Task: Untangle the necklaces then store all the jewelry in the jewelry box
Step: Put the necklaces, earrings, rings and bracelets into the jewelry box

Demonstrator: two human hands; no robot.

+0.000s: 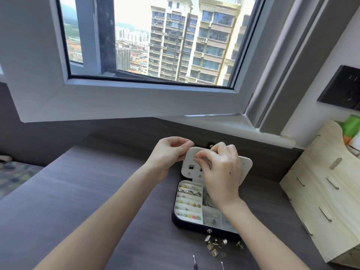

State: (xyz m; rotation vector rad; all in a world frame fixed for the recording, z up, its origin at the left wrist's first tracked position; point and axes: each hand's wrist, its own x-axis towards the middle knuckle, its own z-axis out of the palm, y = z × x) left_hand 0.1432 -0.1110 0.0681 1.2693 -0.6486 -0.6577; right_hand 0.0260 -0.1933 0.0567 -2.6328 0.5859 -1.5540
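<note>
You look well along. Your left hand point(171, 152) pinches the top corner of the earring panel point(188, 169). Your right hand point(220, 172) curls its fingertips onto the panel, and I cannot tell if they hold a stud. The open jewelry box point(173, 216) on the bench point(97, 191) holds rings and studs on the left. Loose earrings point(215, 247) wait in front.

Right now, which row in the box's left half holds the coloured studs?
The frontmost row: pink, yellow and green studs. Other rows show only silver or gold.
</note>
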